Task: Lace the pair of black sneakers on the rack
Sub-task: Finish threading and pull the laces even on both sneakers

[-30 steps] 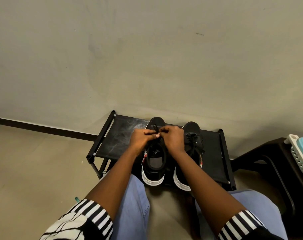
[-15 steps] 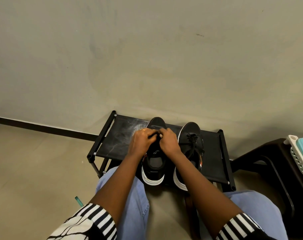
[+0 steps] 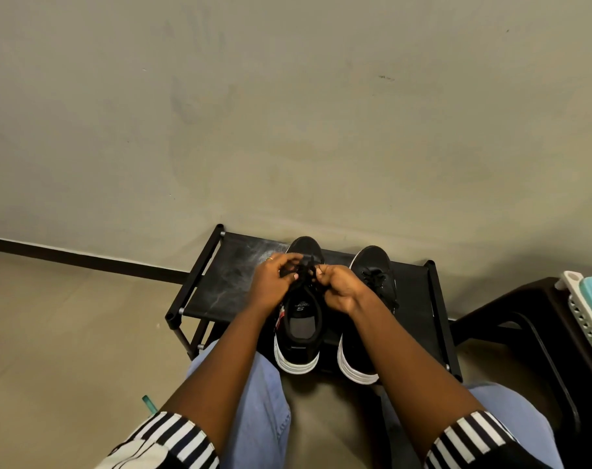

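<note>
The left hand and right hand, nearly touching, each pinch the black lace over the left sneaker, apparently for tying, while the laced right sneaker sits beside the right hand on the rack.

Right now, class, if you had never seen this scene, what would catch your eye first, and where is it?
First, the two hands at the centre: the left hand and the right hand both pinch the black lace over the left sneaker. Beside it to the right stands the right sneaker, both on the black rack against the wall. At the far right edge, a turquoise and white basket sits on a dark stool.
</note>
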